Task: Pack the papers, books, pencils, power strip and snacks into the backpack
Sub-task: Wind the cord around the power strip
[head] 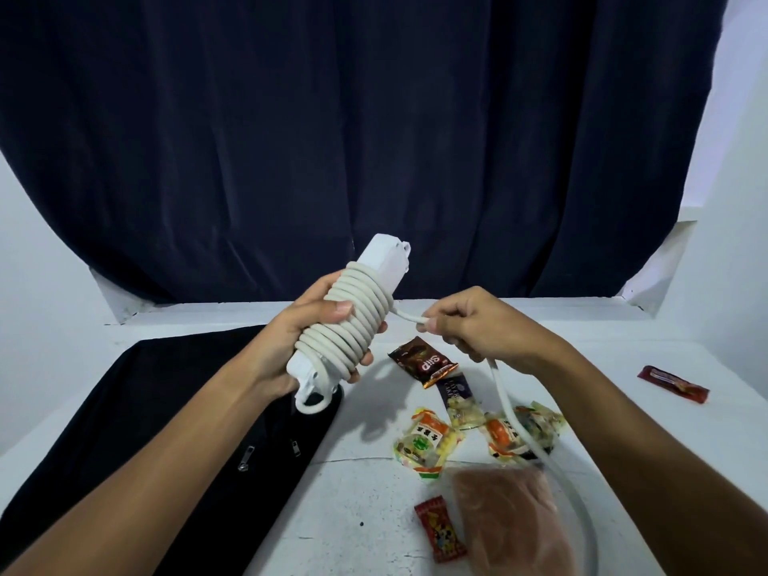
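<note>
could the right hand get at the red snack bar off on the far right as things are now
Probably not right away. The red snack bar lies alone on the table, nothing around it, but the right hand is pinching the cord of the power strip; it would need to let go first.

A white tabletop (365, 484) fills the lower part of the view, its surface marked with a few thin cracks and small dark specks. Behind the tabletop hangs a dark navy curtain (374, 139), falling in soft vertical folds and covering nearly the whole upper view. Along the far edge of the tabletop, just under the curtain's hem, runs a low white ledge (540, 303). To the left of the curtain a pale white wall (37, 259) shows, and to the right of the curtain another stretch of white wall (735, 201) rises above the tabletop.
</note>
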`<state>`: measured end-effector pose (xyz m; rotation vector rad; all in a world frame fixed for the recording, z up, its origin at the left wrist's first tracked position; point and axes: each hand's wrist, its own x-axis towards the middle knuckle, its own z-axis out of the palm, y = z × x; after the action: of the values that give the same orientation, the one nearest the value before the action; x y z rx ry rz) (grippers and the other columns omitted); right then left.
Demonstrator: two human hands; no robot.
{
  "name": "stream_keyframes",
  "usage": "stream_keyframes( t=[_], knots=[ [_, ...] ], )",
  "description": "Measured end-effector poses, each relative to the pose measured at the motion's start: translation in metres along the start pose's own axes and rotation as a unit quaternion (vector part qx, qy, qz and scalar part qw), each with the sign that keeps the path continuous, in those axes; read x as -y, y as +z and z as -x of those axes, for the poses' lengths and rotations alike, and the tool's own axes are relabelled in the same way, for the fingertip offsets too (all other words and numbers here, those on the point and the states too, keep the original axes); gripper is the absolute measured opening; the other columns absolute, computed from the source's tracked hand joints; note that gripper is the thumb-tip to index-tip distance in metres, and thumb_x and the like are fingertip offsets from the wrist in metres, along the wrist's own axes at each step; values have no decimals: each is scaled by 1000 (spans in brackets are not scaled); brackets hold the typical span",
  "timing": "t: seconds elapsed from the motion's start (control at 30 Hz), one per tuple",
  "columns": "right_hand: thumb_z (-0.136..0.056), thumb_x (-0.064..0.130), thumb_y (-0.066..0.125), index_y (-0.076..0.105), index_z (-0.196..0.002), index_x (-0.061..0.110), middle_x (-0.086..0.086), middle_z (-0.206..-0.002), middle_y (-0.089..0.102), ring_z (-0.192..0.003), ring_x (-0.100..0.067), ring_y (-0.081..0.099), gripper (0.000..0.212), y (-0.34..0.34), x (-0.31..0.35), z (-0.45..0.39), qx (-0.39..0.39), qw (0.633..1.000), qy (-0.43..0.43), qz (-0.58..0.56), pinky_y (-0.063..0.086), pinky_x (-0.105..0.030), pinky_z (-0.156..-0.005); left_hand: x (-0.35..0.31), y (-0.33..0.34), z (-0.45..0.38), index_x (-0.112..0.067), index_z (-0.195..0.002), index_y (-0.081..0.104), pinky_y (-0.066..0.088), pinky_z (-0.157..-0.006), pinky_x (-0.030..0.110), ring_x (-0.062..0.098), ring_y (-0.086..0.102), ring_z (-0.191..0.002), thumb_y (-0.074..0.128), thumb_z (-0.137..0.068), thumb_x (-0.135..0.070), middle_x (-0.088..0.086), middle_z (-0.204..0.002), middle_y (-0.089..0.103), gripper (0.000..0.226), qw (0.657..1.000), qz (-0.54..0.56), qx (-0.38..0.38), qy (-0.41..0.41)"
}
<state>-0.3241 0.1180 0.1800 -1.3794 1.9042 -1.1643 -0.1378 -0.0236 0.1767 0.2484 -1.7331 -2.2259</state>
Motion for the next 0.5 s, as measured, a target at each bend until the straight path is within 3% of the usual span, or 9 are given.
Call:
stream_keyframes(
  t=[0.13,0.2,0.27,0.4,0.5],
  knots=[
    [-91,6,59,67,-84,-2,-6,-58,48,-43,-10,43,13,-1,-2,4,-41,996,53,-62,43,-22,-41,-6,6,-2,-23,-123,60,53,-47,35,30,66,-66,68,-67,-8,24,-100,64,58,996,-59,-71,4],
    [-89,1,60,65,-90,-1,-8,-63,50,-44,-9,46,5,-2,0,6,-35,988,76,-131,52,-26,-48,-7,6,-4,-25,-122,62,53,-50,35,29,64,-66,68,-68,-8,20,-101,64,57,992,-89,-92,13],
    [-87,-3,61,61,-103,0,-10,-69,53,-45,-9,48,16,-2,-1,8,-26,972,106,-210,57,-32,-54,-8,6,-4,-30,-118,67,54,-54,35,26,64,-67,70,-68,-7,13,-99,67,55,988,-120,-96,22],
    [-88,-10,54,57,-114,-6,-16,-73,62,-43,-8,48,27,-6,-4,13,-45,913,115,-389,49,-22,-43,-10,2,-6,-34,-123,63,57,-60,33,20,66,-68,78,-63,-3,4,-103,71,68,980,-157,-114,32],
    [-87,-11,54,57,-112,-8,-21,-78,65,-46,-10,50,25,0,-2,16,-85,910,79,-398,43,-18,-41,-8,-3,-8,-33,-125,62,57,-70,39,21,67,-77,75,-64,-10,1,-111,71,66,974,-183,-128,31]
  ],
)
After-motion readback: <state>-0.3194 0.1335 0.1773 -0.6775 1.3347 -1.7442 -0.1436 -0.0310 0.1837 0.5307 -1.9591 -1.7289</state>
